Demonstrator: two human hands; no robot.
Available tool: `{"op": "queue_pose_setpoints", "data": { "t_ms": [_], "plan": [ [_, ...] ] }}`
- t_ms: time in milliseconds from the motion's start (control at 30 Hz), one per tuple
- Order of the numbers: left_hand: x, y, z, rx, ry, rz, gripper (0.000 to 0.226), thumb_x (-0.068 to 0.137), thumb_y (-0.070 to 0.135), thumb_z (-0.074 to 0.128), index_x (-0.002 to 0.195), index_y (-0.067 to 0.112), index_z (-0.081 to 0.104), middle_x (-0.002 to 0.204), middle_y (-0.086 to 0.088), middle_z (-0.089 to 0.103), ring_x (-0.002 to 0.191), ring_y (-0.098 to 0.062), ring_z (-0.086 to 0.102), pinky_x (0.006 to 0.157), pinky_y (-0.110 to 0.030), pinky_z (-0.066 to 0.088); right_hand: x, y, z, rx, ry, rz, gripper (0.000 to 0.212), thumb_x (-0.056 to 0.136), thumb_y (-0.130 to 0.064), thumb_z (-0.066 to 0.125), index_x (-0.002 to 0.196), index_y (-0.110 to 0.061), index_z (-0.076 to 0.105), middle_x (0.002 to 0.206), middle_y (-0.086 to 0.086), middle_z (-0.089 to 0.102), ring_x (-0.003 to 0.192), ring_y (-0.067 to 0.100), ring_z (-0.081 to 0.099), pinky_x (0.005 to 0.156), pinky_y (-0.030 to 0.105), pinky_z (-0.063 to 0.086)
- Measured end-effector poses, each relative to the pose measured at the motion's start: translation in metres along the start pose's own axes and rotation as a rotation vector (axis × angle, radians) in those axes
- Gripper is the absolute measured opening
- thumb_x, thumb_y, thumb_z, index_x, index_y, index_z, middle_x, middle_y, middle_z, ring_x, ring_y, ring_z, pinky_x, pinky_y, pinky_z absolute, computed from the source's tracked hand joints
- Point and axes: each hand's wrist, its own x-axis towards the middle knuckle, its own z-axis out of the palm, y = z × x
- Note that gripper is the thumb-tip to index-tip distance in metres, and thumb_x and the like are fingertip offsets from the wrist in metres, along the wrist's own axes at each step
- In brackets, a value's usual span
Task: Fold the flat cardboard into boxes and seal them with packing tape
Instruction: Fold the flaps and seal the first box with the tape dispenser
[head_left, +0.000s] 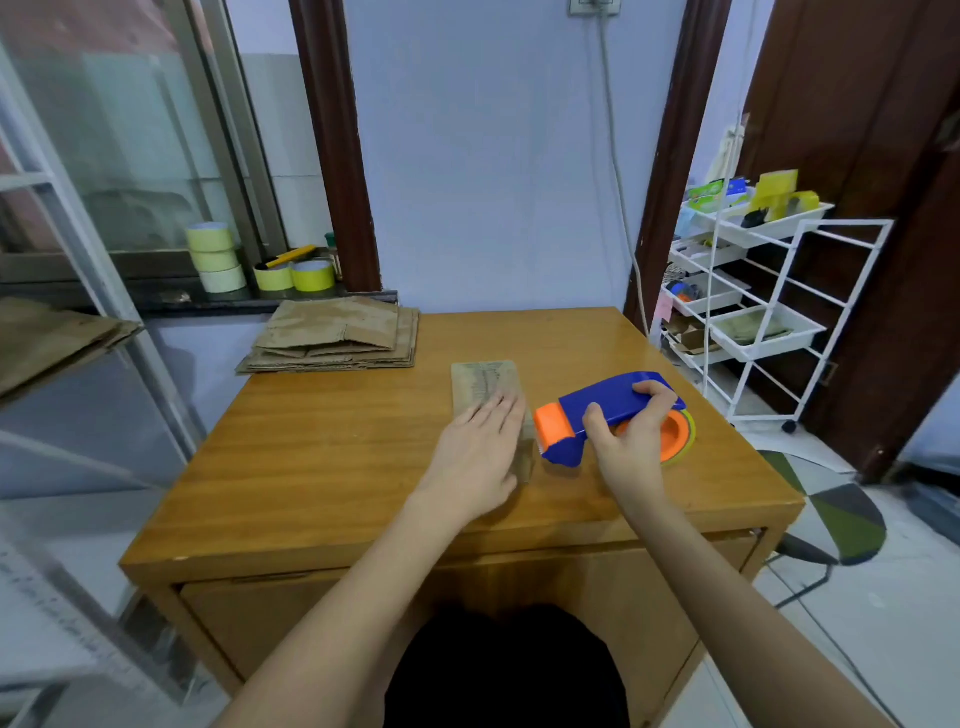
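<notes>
The box (485, 395) sits mid-desk, a bit right of centre, small and low, top face up with what looks like a tape strip down its middle. It's blurred, so I can't say for sure whether the seam is fully covered. My left hand (480, 452) lies flat on the near end, fingers straight and together, pressing down on the lid. My right hand (631, 434) is wrapped round the tape dispenser (608, 415), fingers curled over the blue body, thumb on the near side. The orange nose points left twd the box, just beside its right edge and apart from it as far as I can tell.

I'd judge I'm at the sealing step. To do it well: keep the left palm firm so the flaps stay shut and the box doesn't skate on the glossy desk (337, 431). Bring the nose down onto the box end, w/ some tape over the side wall first, then pull straight along the seam in one stroke, low angle, steady pressure. Move the left hand out of the tape's path as the dispenser nears it. Tilt to cut, then rub the strip flat.

Further out: a stack of flat cardboard (337, 332) at the far left corner, so more boxes to go. Spare tape rolls (215, 257) on the window ledge, and a white wire rack (753, 312) to the right.
</notes>
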Motion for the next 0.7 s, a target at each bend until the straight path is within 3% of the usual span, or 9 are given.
{"op": "queue_pose_setpoints", "data": {
  "t_ms": [100,167,267,333,400,533,700],
  "plan": [
    [0.0,-0.004,0.006,0.027,0.015,-0.003,0.067,0.097,0.023,0.044,0.152,0.008,0.01,0.16,-0.008,0.011,0.147,-0.017,0.01,0.117,-0.028,0.004,-0.001,-0.002,0.006,-0.002,-0.008,-0.007,0.043,0.088,-0.003,0.062,0.113,-0.014,0.029,0.09,-0.013,0.042,0.076,-0.005,0.053,0.061,0.006,0.042],
    [-0.002,-0.008,0.011,0.008,0.072,-0.037,0.059,0.099,0.025,0.046,0.15,0.008,0.022,0.156,-0.009,0.023,0.145,-0.018,0.022,0.117,-0.028,0.012,-0.002,-0.002,0.01,-0.012,-0.014,-0.027,0.043,0.088,-0.002,0.062,0.113,-0.014,0.03,0.089,-0.012,0.043,0.074,-0.015,0.051,0.061,0.006,0.042],
    [-0.002,-0.009,0.018,0.013,0.122,-0.056,0.057,0.079,0.026,0.075,0.129,0.006,0.057,0.13,-0.013,0.059,0.12,-0.021,0.058,0.101,-0.032,0.042,-0.001,-0.001,0.011,-0.011,-0.021,-0.046,0.043,0.087,0.0,0.062,0.112,-0.013,0.03,0.087,-0.012,0.043,0.072,-0.019,0.05,0.06,0.005,0.041],
    [0.0,-0.01,0.024,-0.004,0.142,-0.067,0.05,0.071,0.025,0.083,0.116,0.007,0.068,0.114,-0.011,0.069,0.105,-0.02,0.067,0.089,-0.032,0.051,0.001,-0.001,0.011,-0.016,-0.028,-0.045,0.043,0.087,0.0,0.062,0.112,-0.013,0.029,0.088,-0.012,0.042,0.074,-0.018,0.051,0.06,0.005,0.041],
    [0.001,-0.009,0.025,-0.03,0.179,-0.09,0.042,0.079,0.022,0.077,0.118,0.009,0.067,0.118,-0.01,0.067,0.108,-0.019,0.065,0.093,-0.032,0.049,0.003,0.001,0.009,-0.02,-0.029,-0.032,0.044,0.087,-0.002,0.063,0.112,-0.015,0.029,0.092,-0.014,0.042,0.078,-0.01,0.053,0.061,0.006,0.042],
    [0.001,-0.011,0.03,-0.014,0.164,-0.076,0.043,0.1,0.02,0.045,0.141,0.01,0.043,0.145,-0.009,0.042,0.134,-0.019,0.042,0.112,-0.03,0.025,0.005,0.007,0.003,0.04,0.025,0.024,0.04,0.09,-0.003,0.059,0.113,-0.015,0.028,0.094,-0.012,0.04,0.077,0.005,0.051,0.06,0.009,0.043],
    [0.004,-0.014,0.034,0.007,0.229,-0.031,0.037,0.079,0.02,0.063,0.113,0.009,0.07,0.114,-0.009,0.069,0.104,-0.017,0.067,0.091,-0.031,0.05,0.012,0.013,-0.006,0.118,0.124,0.09,0.037,0.091,-0.008,0.058,0.113,-0.018,0.03,0.099,-0.004,0.043,0.078,0.008,0.053,0.057,0.01,0.045]
  ]
}}
